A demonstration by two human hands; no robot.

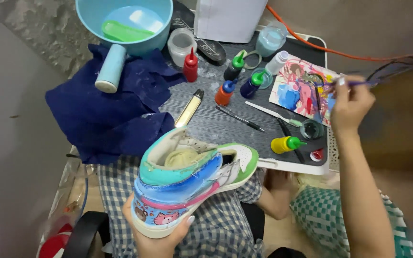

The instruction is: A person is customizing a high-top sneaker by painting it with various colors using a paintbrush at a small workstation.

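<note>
Right hand (352, 102) is pinched shut around a thin purple-handled paintbrush (359, 83), tip down on the paint-smeared paper palette (302, 88), presumably so colour gets loaded right where it's mixed. Left hand (161, 234) is cupped under the heel of a painted high-top sneaker (192, 184) with teal, blue, pink and green panels and little cartoon animals, holding it up over the checked lap, sole resting in the palm so the wet sides stay untouched. Just past it, the dark grey tray surface (216, 122) keeps everything within arm's reach: a yellow squeeze bottle (287, 144) lying on its side, red (190, 66), orange (224, 92) and green-capped ones (235, 66) standing, a black pen (240, 118), a small jar (311, 129). A crumpled navy cloth (106, 110) sits left, with a light blue basin (123, 24) behind it.
</note>
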